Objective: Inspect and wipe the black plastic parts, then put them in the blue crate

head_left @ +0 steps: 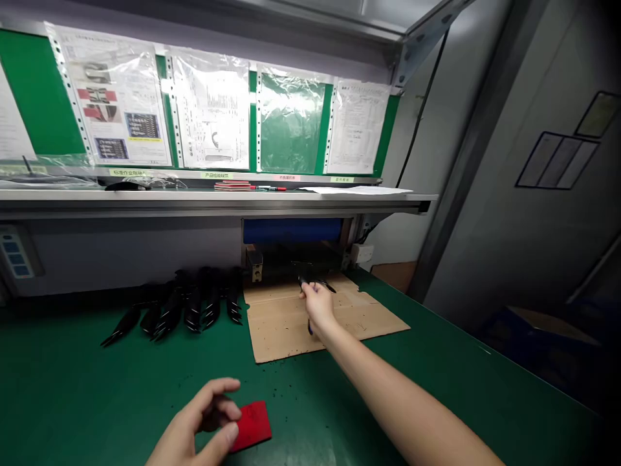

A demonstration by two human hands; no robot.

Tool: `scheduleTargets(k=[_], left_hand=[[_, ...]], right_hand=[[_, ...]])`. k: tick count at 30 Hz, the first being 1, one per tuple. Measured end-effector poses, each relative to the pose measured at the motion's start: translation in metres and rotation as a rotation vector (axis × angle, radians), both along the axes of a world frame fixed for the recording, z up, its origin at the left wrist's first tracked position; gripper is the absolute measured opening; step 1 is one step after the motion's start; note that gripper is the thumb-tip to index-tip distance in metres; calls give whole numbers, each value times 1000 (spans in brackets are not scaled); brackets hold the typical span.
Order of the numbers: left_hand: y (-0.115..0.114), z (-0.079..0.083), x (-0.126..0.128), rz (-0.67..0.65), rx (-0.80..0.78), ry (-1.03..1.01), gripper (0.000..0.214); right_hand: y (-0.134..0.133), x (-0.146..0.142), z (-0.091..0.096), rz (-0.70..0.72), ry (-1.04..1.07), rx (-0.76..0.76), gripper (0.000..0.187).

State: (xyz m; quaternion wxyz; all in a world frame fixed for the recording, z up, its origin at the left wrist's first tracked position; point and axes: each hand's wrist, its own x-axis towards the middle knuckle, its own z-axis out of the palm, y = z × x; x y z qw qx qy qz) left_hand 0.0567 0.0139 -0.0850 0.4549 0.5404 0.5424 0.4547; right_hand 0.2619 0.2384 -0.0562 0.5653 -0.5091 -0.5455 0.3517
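Note:
My right hand (317, 305) is stretched out over a flat piece of cardboard (281, 330), its fingers closed round a slim dark object. A black end (301, 282) pokes out above the fingers and a dark bluish tip shows below them; its exact kind is unclear. Just beyond the hand, a thin black curved piece (328, 285) is visible. My left hand (196, 424) is low in front, fingers curled but apart, with nothing seen between them. Beside its fingertips lies a red rectangular pad (255, 424) on the green tabletop; whether they touch it I cannot tell.
Several black curved parts (193, 307) lie in rows at the back left. Behind the cardboard is an opening with a blue roller (291, 230) and a metal bracket (256, 264). A shelf (204, 202) overhangs the table. Small dark crumbs dot the surface.

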Motion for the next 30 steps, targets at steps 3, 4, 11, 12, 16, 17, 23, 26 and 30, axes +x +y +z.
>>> scheduleTargets(k=[3,4,11,12,16,17,23,26,30], left_hand=[[15,9,15,196,-122,-378,66],[20,15,20,258,-157,-499,67],[38,23,6,451,37,-1080,27],[36,20,-2,419,41,-1088,26],[28,-1,-36,116,-37,-1083,31],[27,-8,-42,64,-66,-1076,34],[30,-41,-51,-43,-169,-1095,43],[28,-45,-44,-63,-224,-1102,41],[20,-40,-29,-90,-307,-1067,33]], right_hand=[[-65,12,-20,175,-68,109,30],[-88,13,-25,258,-98,136,31],[-146,-1,-21,827,-754,450,28],[-139,-2,-20,781,-825,375,33],[-109,-10,-26,647,-1021,219,35],[-106,-13,-29,642,-1033,229,36],[-122,-35,-41,924,-1056,343,53],[-126,-35,-41,960,-925,340,42],[-124,-32,-40,838,-545,372,31]])
